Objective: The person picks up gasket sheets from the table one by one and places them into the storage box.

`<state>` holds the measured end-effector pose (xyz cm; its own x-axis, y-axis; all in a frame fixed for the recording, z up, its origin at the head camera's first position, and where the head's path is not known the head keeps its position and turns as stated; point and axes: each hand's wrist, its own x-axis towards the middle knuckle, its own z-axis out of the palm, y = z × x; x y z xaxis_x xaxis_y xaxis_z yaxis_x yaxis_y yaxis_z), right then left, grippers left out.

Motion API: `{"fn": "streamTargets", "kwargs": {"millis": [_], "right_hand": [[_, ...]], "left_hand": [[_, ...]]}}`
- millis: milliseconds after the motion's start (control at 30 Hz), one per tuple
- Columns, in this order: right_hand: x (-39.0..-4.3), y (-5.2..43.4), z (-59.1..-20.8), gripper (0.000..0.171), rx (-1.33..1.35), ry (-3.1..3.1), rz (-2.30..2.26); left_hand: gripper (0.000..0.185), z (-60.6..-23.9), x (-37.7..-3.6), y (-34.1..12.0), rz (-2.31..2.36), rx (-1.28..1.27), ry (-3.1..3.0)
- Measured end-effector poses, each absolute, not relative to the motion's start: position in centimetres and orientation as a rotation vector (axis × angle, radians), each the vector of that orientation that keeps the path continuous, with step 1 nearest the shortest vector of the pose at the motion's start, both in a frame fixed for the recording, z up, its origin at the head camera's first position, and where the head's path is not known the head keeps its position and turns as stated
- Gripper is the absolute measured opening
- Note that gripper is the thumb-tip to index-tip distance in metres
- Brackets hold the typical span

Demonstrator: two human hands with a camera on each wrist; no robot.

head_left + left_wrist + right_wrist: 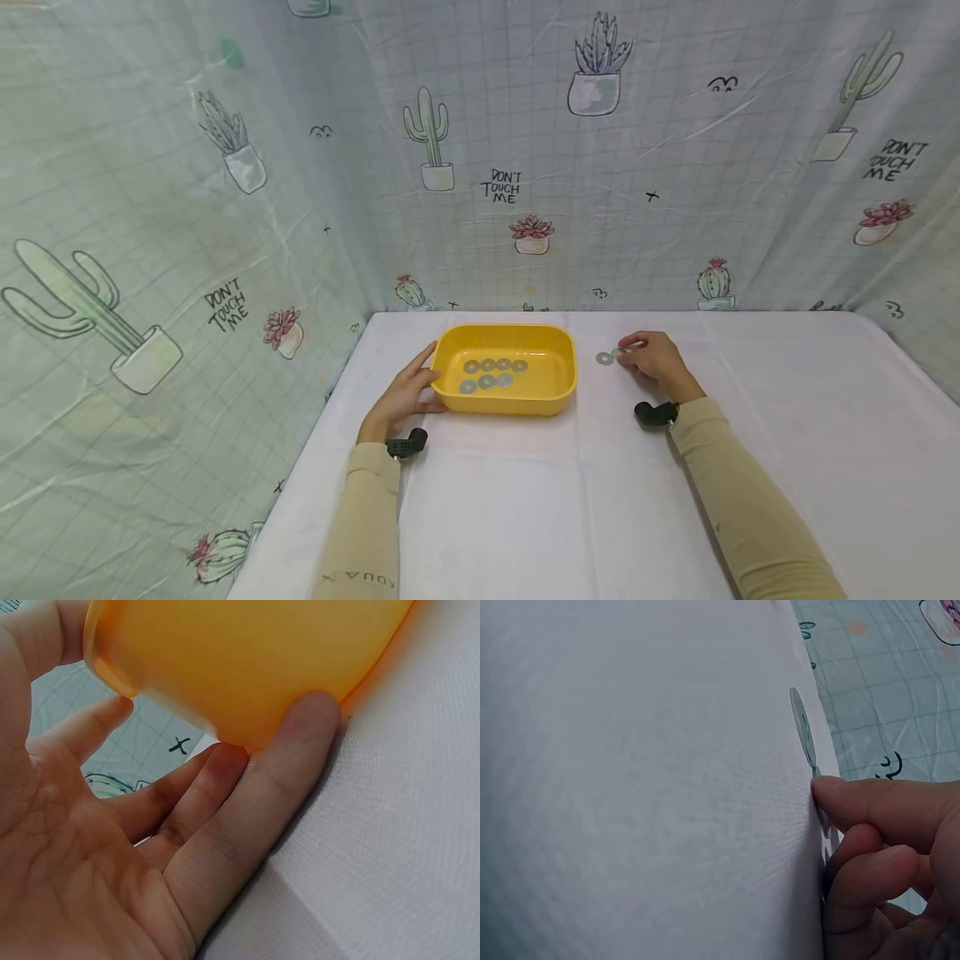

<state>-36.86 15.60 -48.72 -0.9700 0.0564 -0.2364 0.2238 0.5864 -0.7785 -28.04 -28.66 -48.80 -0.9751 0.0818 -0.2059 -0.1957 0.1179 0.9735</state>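
Observation:
A yellow plastic tray (512,406) stands on the white table and holds several flat metal washers (491,373). My left hand (401,398) rests against the tray's left wall with its fingers straight; in the left wrist view the fingers (292,757) touch the tray (247,660) from below and beside, and the thumb is near the rim. To the right of the tray my right hand (654,357) has curled fingers, and its fingertips (855,802) pinch a washer (822,817) at the table surface. A second loose washer (604,358) (803,727) lies just beside it.
White cloth covers the table (525,500), which ends at a cactus-print plastic curtain (525,167) behind and on the left. Black wrist camera mounts (407,444) sit at both beige sleeves.

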Motion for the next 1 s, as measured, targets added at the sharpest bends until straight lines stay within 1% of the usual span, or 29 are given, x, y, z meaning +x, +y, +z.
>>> {"fn": "streamTargets", "kwargs": {"millis": [167,600,767,1000], "right_hand": [[-37.17,15.53,-48.83,0.034,0.247,2.663,-1.288],[-37.41,15.32,-48.31,0.032,0.146,2.72,-1.135],[-37.21,15.65,-48.49,0.032,0.082,2.726,-1.181],[-37.23,16.2,-48.93,0.032,0.08,2.647,-1.307]], "left_hand": [[0.06,-48.81,-28.16,-28.58,1.956,-0.132,2.18],[0.061,-48.88,-28.28,-28.58,1.953,-0.133,2.186],[0.062,-48.67,-28.17,-28.52,1.957,-0.128,2.179],[0.062,-48.69,-28.11,-28.57,1.962,-0.123,2.175]]}}
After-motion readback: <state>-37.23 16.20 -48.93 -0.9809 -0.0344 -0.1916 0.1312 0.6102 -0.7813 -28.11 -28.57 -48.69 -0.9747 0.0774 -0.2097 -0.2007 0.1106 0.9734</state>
